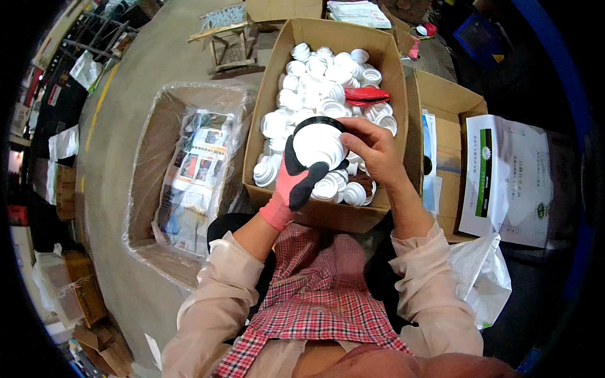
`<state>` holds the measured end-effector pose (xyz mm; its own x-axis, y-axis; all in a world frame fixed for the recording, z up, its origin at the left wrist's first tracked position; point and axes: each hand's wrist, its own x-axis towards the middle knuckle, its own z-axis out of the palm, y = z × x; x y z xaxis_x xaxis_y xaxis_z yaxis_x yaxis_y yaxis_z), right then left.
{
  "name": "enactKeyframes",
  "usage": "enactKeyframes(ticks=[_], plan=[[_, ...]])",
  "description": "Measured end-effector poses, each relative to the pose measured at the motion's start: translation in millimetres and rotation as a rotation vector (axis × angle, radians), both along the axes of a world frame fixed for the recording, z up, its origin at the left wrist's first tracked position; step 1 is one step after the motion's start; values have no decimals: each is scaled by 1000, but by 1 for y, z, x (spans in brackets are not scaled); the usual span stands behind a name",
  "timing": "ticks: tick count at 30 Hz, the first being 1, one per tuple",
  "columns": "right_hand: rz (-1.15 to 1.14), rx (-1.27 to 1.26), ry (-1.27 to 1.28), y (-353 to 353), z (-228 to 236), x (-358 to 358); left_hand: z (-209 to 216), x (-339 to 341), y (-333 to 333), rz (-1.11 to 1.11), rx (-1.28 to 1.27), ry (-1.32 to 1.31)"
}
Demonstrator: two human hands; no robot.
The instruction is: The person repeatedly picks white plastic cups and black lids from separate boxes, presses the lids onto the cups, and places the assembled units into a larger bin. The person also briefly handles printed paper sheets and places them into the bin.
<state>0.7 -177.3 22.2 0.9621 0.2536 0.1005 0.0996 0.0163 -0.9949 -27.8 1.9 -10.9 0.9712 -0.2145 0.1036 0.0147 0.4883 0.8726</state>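
Note:
Over the near end of a large cardboard box point(402, 82), both hands hold a white, stepped round plastic part point(320, 146) with a black rim around its far side. My left hand point(293, 186), in a pink glove with black fingers, is closed around the part's left and near side. My right hand point(377, 151) is bare and pinches the black rim at the right. Below them, the box is filled with a heap of similar white round parts point(315, 69). A red item point(367, 96), perhaps a pouch, lies on the heap, and something brown point(363, 184) sits near the right front corner.
At the left stands a plastic-lined box point(140, 183) with printed newspaper point(198, 157) inside. Another open carton point(444, 97) stands at the right, beside a white printed sheet point(507, 183) and a white plastic bag point(482, 277). A small stool point(227, 44) is behind.

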Motion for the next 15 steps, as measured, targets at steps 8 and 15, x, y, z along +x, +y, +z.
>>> enactKeyframes(ticks=[8,15], plan=[[-19,38,-9,7,-12,4,-2,-8,3,8,-51,115],[65,-19,-85,10,-13,1,0,8,11,44,-377,343]])
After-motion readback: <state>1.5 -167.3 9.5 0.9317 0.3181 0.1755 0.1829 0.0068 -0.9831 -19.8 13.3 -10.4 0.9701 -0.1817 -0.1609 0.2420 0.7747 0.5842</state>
